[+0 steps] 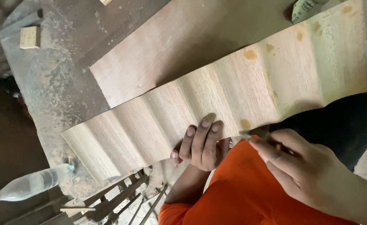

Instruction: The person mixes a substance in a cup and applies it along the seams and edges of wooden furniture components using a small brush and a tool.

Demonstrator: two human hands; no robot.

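We see one fluted wooden panel (217, 104) running across the middle of the frame on one dusty workbench (46, 83); several tan filler patches already dot its right part, and one sits at the lower edge. Our left hand (200, 143) grasps that edge; our right hand (300, 166), lower right, pinches one small blade (247, 134); one plastic bottle (29, 183) lies lower left.

Clear plastic bottle (31, 184), bottom left
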